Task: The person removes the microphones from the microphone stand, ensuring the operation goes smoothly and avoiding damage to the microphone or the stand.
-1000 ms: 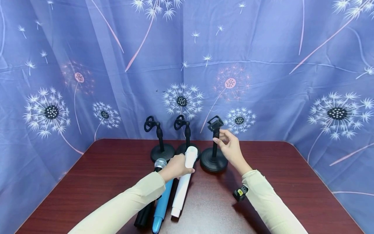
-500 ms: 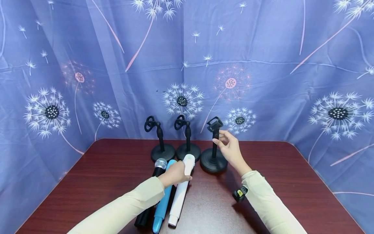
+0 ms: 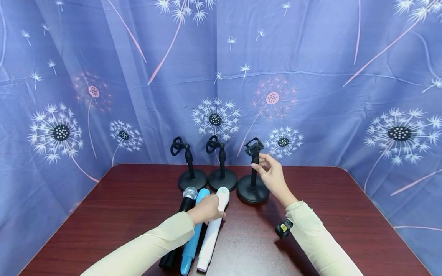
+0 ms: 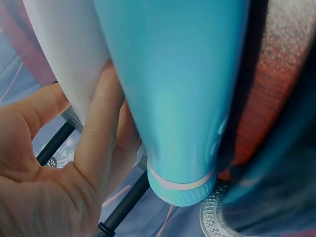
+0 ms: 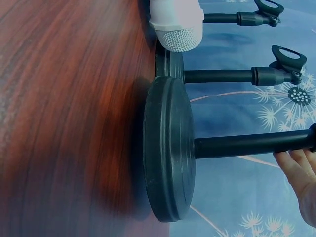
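My left hand (image 3: 208, 209) holds a white microphone (image 3: 211, 237), which slants along the table with its head toward the stands. In the left wrist view the thumb and fingers pinch its body, the fingers lying between it and a blue microphone (image 4: 173, 98). Left of the blue one lies a black microphone (image 3: 186, 203) with a silver mesh head, partly hidden by the left sleeve. With thumb and fingertips my right hand (image 3: 272, 176) pinches the upper pole of the rightmost black microphone stand (image 3: 253, 191). That stand is upright, its round base on the table and its clip unoccupied.
Two more black microphone stands, the left one (image 3: 192, 179) and the middle one (image 3: 222, 178), stand in a row beside the held one, with ring-like clips on top. Behind the brown table (image 3: 331, 207) hangs a blue dandelion-patterned curtain (image 3: 310, 96).
My left hand has drawn the white microphone back toward me and down, away from the middle stand, alongside the blue one. My right hand stays on its stand.
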Available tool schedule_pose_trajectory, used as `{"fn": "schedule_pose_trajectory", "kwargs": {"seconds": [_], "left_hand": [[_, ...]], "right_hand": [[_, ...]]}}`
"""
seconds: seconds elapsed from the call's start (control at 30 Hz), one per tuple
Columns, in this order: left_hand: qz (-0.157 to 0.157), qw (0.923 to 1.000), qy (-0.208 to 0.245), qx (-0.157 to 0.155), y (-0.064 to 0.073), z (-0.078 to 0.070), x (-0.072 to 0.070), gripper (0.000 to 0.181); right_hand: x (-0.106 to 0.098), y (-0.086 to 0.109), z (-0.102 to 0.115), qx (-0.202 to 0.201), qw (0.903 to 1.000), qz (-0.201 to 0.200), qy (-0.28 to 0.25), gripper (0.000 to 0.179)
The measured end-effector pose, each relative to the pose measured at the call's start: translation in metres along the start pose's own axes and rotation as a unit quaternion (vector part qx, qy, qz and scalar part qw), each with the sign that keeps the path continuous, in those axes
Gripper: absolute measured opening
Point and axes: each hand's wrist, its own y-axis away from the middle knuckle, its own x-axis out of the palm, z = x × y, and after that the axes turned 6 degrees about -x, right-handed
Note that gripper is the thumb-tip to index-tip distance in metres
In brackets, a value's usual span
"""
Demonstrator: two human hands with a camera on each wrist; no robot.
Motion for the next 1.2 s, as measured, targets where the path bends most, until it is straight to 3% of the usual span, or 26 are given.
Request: {"fn": "schedule_pose_trajectory", "kwargs": {"seconds": [0.3,0.67,1.2], "left_hand": [[-0.006,0.9999,-0.011,0.001,0.0011,-0.0017,0.0016,0.038],[0.002,0.9997,0.015,-0.019,0.0023,-0.0046,0.001,0.038],[0.005,0.9998,-0.007,-0.016,-0.0006,-0.0043,0.0015,0.04]], "right_hand": [[0.0001,0.0005,-0.0006,0.013,0.9999,0.006,0.002,0.029],[0.0012,0.0,-0.0004,0.012,0.9999,0.009,0.0,0.03],[0.001,0.0015,-0.0012,0.007,0.9998,0.01,0.012,0.029]]}}
